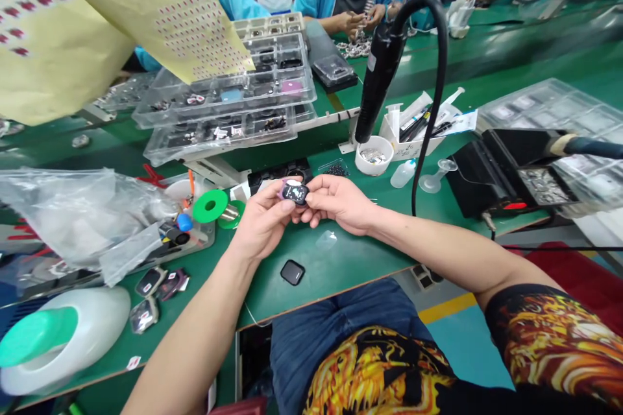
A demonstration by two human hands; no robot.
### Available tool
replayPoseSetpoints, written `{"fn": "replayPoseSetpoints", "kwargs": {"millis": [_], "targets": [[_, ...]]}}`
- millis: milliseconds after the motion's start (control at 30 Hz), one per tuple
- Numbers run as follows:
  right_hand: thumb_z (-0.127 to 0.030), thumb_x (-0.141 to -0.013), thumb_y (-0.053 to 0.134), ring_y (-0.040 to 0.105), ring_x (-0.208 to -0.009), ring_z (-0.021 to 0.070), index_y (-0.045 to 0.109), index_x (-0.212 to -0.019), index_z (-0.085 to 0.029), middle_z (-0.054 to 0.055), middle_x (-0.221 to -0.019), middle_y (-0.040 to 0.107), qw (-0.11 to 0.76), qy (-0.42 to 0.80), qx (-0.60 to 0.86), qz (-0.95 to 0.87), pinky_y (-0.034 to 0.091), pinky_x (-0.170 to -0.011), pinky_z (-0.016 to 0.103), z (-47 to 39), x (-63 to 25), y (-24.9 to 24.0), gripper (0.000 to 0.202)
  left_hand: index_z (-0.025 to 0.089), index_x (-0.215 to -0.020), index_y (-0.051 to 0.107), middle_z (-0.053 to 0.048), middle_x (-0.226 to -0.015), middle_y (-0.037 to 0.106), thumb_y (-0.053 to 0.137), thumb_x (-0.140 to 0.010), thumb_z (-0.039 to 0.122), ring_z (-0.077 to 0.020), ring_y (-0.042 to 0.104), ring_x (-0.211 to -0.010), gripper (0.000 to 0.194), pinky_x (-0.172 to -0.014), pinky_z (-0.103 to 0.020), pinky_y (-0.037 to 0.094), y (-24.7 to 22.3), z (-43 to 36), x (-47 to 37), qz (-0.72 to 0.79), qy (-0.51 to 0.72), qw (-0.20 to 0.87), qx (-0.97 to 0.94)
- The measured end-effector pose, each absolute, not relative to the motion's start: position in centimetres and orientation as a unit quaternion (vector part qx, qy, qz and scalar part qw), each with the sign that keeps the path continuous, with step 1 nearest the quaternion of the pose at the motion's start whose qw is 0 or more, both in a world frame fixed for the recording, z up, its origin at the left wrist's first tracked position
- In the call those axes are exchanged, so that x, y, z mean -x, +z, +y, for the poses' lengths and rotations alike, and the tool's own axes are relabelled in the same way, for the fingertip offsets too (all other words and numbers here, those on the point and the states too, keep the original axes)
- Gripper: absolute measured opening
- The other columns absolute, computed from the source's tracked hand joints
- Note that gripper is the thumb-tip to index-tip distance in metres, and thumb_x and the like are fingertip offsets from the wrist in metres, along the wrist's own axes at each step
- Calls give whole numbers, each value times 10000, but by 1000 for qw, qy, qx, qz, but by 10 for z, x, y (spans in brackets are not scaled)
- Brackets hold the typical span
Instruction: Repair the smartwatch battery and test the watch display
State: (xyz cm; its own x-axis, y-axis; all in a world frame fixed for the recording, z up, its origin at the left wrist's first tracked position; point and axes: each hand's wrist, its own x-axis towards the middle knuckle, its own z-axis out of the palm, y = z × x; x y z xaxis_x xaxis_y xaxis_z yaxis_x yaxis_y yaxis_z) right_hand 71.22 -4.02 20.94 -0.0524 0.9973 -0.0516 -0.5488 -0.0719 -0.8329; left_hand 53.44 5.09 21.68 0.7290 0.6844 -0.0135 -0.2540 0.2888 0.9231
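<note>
Both hands meet over the green table around a small watch case (294, 192) with a purplish rim and a dark inside. My left hand (265, 217) pinches it from the left, thumb along its lower edge. From the right, my right hand (335, 203) grips its other side with thumb and fingertips. Below the hands, a black square watch screen (293, 272) lies flat on the table. A piece of clear film (327, 240) rests just under my right hand. Three watch cases (145, 315) are grouped at the left.
A solder spool (210, 206) and plastic bags (82, 214) sit at left. Stacked part trays (228, 91) stand behind. A black tool (379, 78) hangs near a white cup (374, 155). A black soldering stand (506, 175) is at right. People work across the table.
</note>
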Motion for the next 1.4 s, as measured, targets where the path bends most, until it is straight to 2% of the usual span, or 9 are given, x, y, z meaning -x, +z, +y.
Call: {"fn": "replayPoseSetpoints", "kwargs": {"millis": [200, 267, 333, 433, 500, 667, 1000, 1200, 1400], "targets": [[-536, -767, 1002, 736, -635, 145, 592, -924, -176, 65, -822, 799, 586, 633, 378, -337, 605, -529, 204, -44, -704, 207, 568, 217, -1156, 789, -29, -783, 705, 806, -894, 725, -201, 696, -663, 572, -659, -404, 665, 213, 42, -540, 206, 255, 809, -488], [-517, -757, 1001, 725, -618, 143, 586, -907, -179, 59, -803, 792, 581, 633, 387, -336, 579, -494, 191, -44, -703, 205, 556, 220, -1096, 766, -19, -699, 663, 662, -910, 864, -222, 705, -644, 679, -624, -410, 660, 213, 40, -543, 220, 244, 811, -484], [-482, -757, 994, 720, -614, 143, 592, -907, -179, 57, -790, 789, 571, 635, 395, -338, 567, -483, 185, -44, -702, 203, 525, 221, -986, 744, -21, -668, 638, 534, -927, 932, -223, 706, -626, 743, -571, -381, 639, 213, 39, -547, 241, 244, 812, -472], [-427, -786, 955, 704, -587, 133, 601, -903, -179, 49, -752, 776, 550, 638, 414, -347, 555, -479, 175, -45, -699, 198, 448, 205, -788, 682, -28, -683, 630, 537, -940, 917, -190, 691, -582, 742, -476, -303, 566, 214, 38, -554, 279, 269, 805, -450], [-414, -799, 931, 691, -564, 130, 598, -889, -181, 39, -709, 759, 538, 637, 427, -349, 545, -471, 169, -46, -695, 193, 416, 195, -730, 652, -30, -682, 631, 569, -917, 923, -181, 684, -560, 756, -437, -280, 532, 215, 37, -557, 295, 275, 807, -432], [-398, -787, 927, 677, -549, 118, 594, -867, -184, 41, -715, 762, 530, 626, 439, -367, 528, -457, 158, -47, -688, 187, 405, 191, -698, 619, -24, -624, 605, 538, -901, 956, -193, 672, -514, 795, -424, -308, 552, 216, 31, -559, 293, 244, 835, -397], [-341, -812, 898, 658, -546, 103, 587, -849, -188, 24, -704, 750, 509, 601, 477, -390, 505, -449, 146, -47, -687, 189, 348, 179, -652, 608, -23, -593, 578, 621, -944, 823, -176, 652, -489, 708, -412, -273, 520, 215, 28, -559, 295, 247, 846, -370], [-329, -841, 844, 626, -501, 89, 591, -819, -187, 0, -652, 725, 514, 592, 480, -393, 480, -432, 143, -49, -684, 189, 292, 168, -591, 594, -33, -541, 538, 473, -1072, 719, -148, 591, -425, 741, -388, -238, 470, 217, 27, -559, 296, 253, 857, -339], [-339, -829, 850, 632, -507, 93, 592, -821, -187, 0, -657, 724, 509, 589, 491, -390, 484, -441, 153, -50, -683, 189, 300, 167, -575, 600, -33, -526, 520, 418, -1092, 712, -139, 569, -406, 773, -399, -240, 468, 217, 27, -559, 294, 254, 853, -348]]}}
